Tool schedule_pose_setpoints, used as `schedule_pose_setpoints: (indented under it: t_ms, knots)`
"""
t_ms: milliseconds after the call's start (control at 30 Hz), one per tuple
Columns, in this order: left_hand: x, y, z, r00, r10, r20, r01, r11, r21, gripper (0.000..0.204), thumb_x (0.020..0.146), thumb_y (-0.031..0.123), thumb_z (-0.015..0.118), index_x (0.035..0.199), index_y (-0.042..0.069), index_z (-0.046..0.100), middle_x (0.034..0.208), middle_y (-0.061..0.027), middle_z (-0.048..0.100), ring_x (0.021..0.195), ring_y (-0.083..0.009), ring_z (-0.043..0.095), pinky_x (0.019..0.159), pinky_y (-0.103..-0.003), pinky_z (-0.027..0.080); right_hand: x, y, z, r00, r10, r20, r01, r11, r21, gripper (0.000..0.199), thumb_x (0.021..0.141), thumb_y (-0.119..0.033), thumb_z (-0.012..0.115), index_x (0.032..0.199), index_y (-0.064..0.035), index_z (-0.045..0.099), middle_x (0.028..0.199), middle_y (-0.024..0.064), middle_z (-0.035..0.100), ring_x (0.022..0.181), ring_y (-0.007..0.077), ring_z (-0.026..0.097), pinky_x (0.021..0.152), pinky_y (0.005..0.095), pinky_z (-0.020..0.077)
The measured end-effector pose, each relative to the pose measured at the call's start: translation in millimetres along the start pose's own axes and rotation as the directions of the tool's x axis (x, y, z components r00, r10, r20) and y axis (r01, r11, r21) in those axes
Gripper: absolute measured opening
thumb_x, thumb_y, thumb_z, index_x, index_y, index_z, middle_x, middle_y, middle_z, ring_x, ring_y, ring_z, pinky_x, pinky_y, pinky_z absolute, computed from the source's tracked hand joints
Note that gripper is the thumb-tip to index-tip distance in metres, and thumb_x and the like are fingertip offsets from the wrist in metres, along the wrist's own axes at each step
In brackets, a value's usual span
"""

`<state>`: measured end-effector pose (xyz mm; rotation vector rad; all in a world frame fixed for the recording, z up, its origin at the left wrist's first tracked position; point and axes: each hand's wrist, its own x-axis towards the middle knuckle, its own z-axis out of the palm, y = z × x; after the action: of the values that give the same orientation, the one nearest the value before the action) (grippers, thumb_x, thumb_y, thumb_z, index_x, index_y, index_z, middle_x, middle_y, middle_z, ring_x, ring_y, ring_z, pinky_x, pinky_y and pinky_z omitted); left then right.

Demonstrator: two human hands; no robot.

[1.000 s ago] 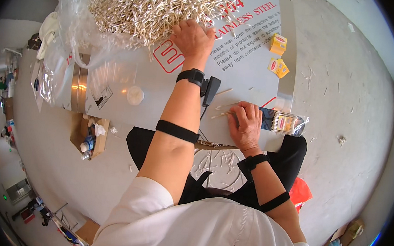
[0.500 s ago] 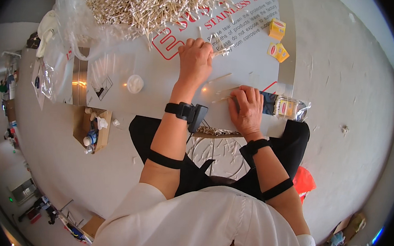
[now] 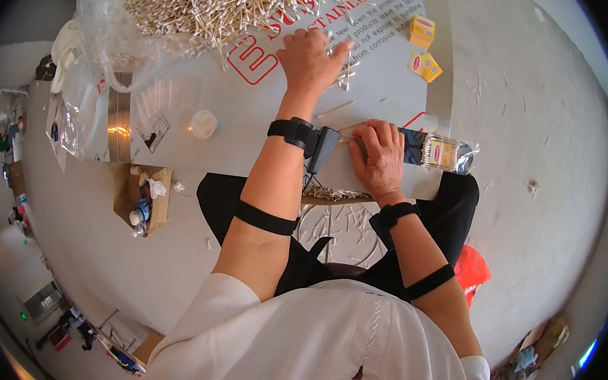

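My left hand (image 3: 310,62) reaches over the sheet-covered table, its thumb spread away from the fingers. It is beside a few loose cotton swabs (image 3: 346,77), just below a large heap of cotton swabs (image 3: 211,4). Curled down on a clear plastic bag (image 3: 467,158) is my right hand (image 3: 380,157); its fingertips are partly hidden. Cotton swabs and a yellow label (image 3: 441,153) show at the bag's far right end. Thin swab sticks poke out at the left of my right fingers. One single swab (image 3: 335,109) lies between the hands.
Yellow labels form a stack (image 3: 422,31) and a small loose group (image 3: 426,67) at the table's right. A white round container (image 3: 203,123) stands left of my left forearm. Crumpled clear plastic (image 3: 105,46) lies far left. Below the table edge is a cardboard box (image 3: 160,204).
My left hand has moved slightly up, and its thumb has spread away from the loose swabs. My right hand stays on the bag. The view has shifted a little.
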<state>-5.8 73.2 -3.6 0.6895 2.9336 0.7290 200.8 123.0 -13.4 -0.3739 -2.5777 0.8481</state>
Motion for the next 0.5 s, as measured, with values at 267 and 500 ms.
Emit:
schedule_pose_setpoints:
  t_ms: [267,500]
  knots:
    - [-27.1,-7.0,13.7,0.954,0.298,-0.032,-0.3,0.943,-0.142,0.023,0.074,0.015,0.076,0.094,0.01,0.066,0.093,-0.0085,0.062,0.096,-0.0306,0.056,0.082,-0.045,0.044,2.4,-3.6,1.1,1.0,-0.01,0.004,0.01,1.0,0.004,0.019,0.077,-0.012,0.069,0.094,-0.0115,0.06,0.102,0.0058,0.057,0.094,0.0282,0.053,0.079,0.0403,0.0403]
    - [-35.7,-25.0,-6.4,0.926,0.344,-0.159,-0.377,0.876,-0.302,0.03,0.07,-0.006,0.063,0.095,0.009,0.067,0.102,-0.007,0.065,0.105,-0.0316,0.056,0.09,-0.044,0.043,0.2,1.9,2.4,1.0,0.0,-0.007,0.0,1.0,-0.013,0.017,0.078,-0.014,0.069,0.093,-0.012,0.061,0.1,0.0053,0.057,0.093,0.0273,0.053,0.079,0.0402,0.0405]
